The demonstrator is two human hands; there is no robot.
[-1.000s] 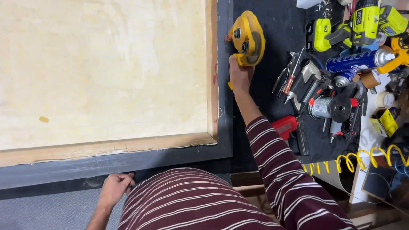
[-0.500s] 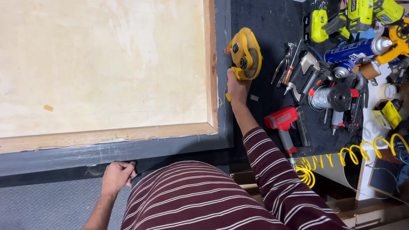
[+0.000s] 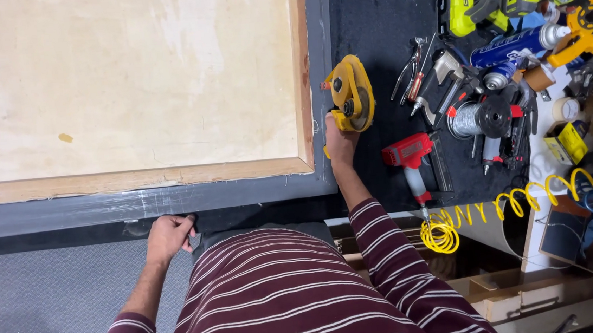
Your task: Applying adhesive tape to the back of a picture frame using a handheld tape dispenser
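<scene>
Right hand (image 3: 340,142) clamped round the base of a yellow power tool (image 3: 351,99), standing on the black mat (image 3: 369,20) just off the right rim of the wood-framed panel (image 3: 127,81). Bare mat beyond the tool; red nail gun (image 3: 411,157) and tool clutter (image 3: 488,95) crowding the outer side. Left hand (image 3: 168,236) curled over the near table edge (image 3: 104,227), fingers hooked underneath.

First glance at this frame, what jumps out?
The big pale wooden panel fills the upper left, lying on a dark bench. At its right edge the right hand grips a yellow tool, while the left hand rests on the bench's near edge. A heap of tools sits far right, with a red nail gun and yellow coiled hose.
</scene>
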